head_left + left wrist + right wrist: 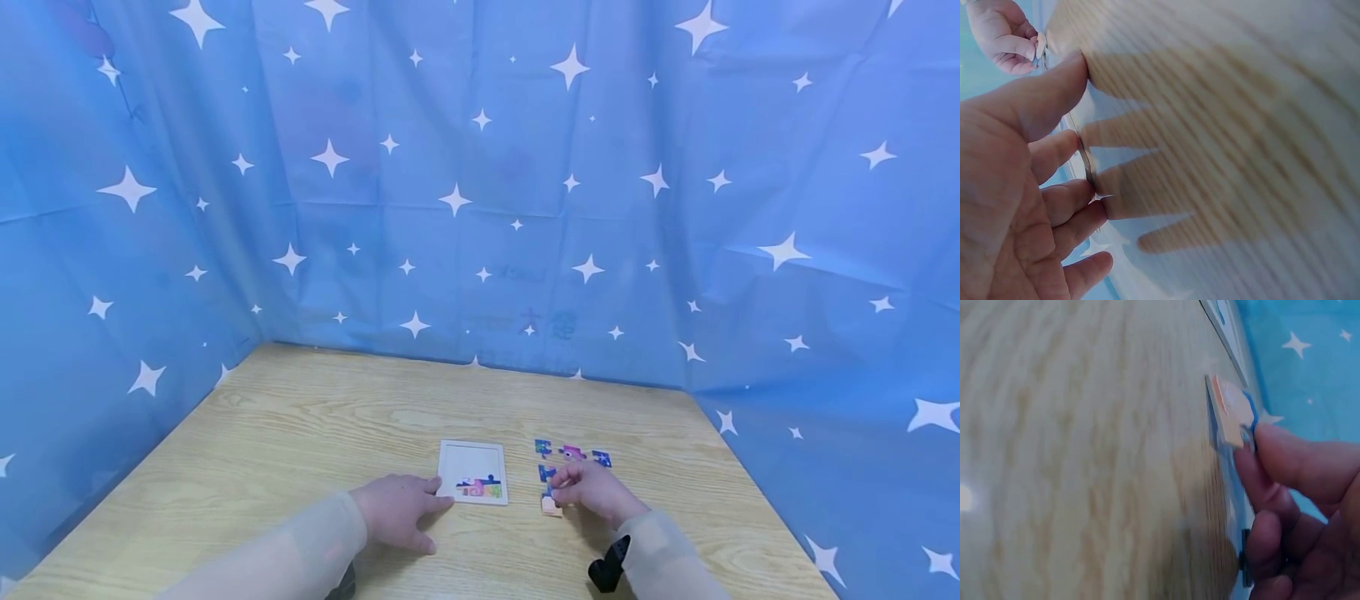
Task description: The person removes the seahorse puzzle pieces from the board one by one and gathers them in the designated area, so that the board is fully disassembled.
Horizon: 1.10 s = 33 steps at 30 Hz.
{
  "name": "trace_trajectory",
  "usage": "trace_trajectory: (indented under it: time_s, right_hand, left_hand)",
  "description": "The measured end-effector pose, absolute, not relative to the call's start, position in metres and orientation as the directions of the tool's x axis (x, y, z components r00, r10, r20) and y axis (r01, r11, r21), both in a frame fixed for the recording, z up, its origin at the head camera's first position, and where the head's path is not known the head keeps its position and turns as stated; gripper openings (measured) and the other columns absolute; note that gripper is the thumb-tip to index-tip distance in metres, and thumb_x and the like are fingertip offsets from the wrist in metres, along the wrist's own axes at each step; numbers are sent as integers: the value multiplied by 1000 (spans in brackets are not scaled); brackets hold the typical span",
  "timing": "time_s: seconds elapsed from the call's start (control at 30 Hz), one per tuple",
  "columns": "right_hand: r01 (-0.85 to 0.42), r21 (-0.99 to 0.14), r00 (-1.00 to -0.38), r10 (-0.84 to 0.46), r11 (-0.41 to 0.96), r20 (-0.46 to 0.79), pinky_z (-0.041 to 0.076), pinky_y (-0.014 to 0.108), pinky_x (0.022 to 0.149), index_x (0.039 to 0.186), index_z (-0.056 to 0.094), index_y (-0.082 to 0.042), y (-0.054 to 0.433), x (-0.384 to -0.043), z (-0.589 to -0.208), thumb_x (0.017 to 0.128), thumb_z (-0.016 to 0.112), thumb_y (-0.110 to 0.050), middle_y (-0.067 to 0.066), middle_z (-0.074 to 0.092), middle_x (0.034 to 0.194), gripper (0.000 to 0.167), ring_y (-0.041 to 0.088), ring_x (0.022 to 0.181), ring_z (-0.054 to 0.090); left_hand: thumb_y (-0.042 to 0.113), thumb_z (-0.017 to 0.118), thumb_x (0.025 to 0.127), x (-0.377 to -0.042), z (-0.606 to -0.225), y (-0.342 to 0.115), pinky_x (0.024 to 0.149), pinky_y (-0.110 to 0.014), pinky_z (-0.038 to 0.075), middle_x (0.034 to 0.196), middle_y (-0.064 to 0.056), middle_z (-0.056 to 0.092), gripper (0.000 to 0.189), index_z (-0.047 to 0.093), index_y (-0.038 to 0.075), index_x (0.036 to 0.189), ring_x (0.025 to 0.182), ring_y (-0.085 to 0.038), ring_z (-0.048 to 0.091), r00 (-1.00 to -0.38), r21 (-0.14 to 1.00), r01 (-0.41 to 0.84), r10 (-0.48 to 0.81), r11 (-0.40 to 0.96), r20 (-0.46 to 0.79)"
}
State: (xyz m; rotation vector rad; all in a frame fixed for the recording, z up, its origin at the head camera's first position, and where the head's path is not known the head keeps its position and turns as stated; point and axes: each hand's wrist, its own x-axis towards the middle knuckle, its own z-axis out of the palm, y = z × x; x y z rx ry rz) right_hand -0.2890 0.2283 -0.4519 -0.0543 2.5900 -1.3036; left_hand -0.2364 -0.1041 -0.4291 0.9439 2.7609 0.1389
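A white square puzzle tray (471, 471) lies on the table, with several colourful puzzle pieces (480, 487) joined along its near edge. My left hand (397, 510) is at the tray's left side, fingers extended and fingertips (1088, 187) touching the edge. To the right of the tray, my right hand (596, 493) pinches a peach and blue puzzle piece (1230, 412) between thumb and finger. That piece is tilted close to the tabletop, and the fingertips hide part of it.
Loose puzzle pieces lie beyond my right hand: a green and blue one (543, 448), a pink one with an eye (572, 452), a dark blue one (602, 458) and another blue one (547, 473). A blue star-patterned curtain (480, 250) borders the wooden table (337, 400).
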Motion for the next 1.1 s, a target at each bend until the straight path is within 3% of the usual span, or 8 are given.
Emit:
trace_trajectory:
  time_s: [0.47, 0.7, 1.1]
  right_hand:
    - [44, -750, -981, -112, 660, -156, 40, 33, 69, 87, 65, -4, 222, -283, -450, 81, 72, -2, 5, 59, 87, 10, 20, 80, 50]
    - [20, -701, -982, -117, 713, -147, 39, 34, 68, 88, 65, -7, 221, -285, -447, 85, 71, -8, 3, 58, 86, 7, 20, 79, 49]
    - [-11, -746, -975, -172, 665, -139, 45, 33, 65, 98, 67, -8, 185, -293, -436, 88, 69, -15, 4, 58, 94, 12, 20, 77, 52]
  left_hand:
    - [54, 67, 82, -237, -429, -104, 106, -41, 38, 146, -7, 46, 64, 52, 29, 139, 130, -25, 47, -771, 177, 586, 611, 791, -180]
    - [56, 66, 82, -239, -432, -104, 107, -41, 38, 147, -5, 45, 65, 52, 31, 139, 130, -25, 46, -777, 179, 574, 600, 799, -190]
    - [57, 65, 82, -238, -431, -105, 107, -42, 37, 147, -6, 44, 66, 51, 31, 140, 130, -26, 46, -772, 178, 579, 606, 795, -193]
